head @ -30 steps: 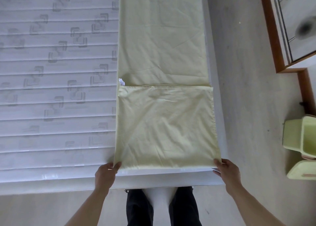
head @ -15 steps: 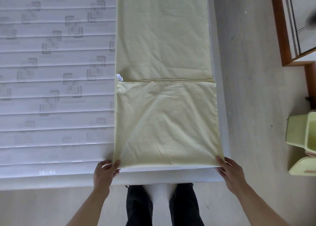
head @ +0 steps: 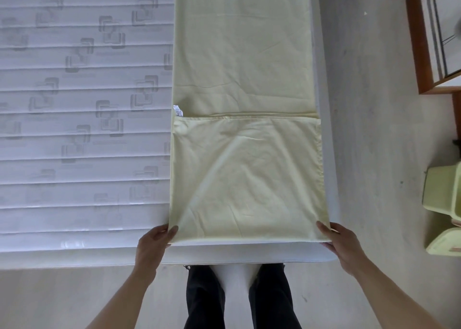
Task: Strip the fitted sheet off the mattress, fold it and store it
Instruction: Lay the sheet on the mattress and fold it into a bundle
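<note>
The pale yellow fitted sheet (head: 244, 174) lies as a long folded strip along the right side of the bare white mattress (head: 82, 119). Its near end is folded back over itself, with the fold's edge crossing the strip halfway up the view. A small white label (head: 177, 110) sticks out at the left of that edge. My left hand (head: 154, 241) pinches the near left corner of the sheet. My right hand (head: 341, 244) grips the near right corner at the mattress's corner.
Light wooden floor runs along the right of the mattress. A wood-framed piece of furniture (head: 424, 54) stands at the upper right. Pale green plastic containers (head: 446, 209) sit on the floor at the right edge. My legs stand against the mattress's near edge.
Both hands have kept their hold on the near corners and drawn the sheet's near edge taut. The view has shifted slightly; the sheet's folded layout stays the same.
</note>
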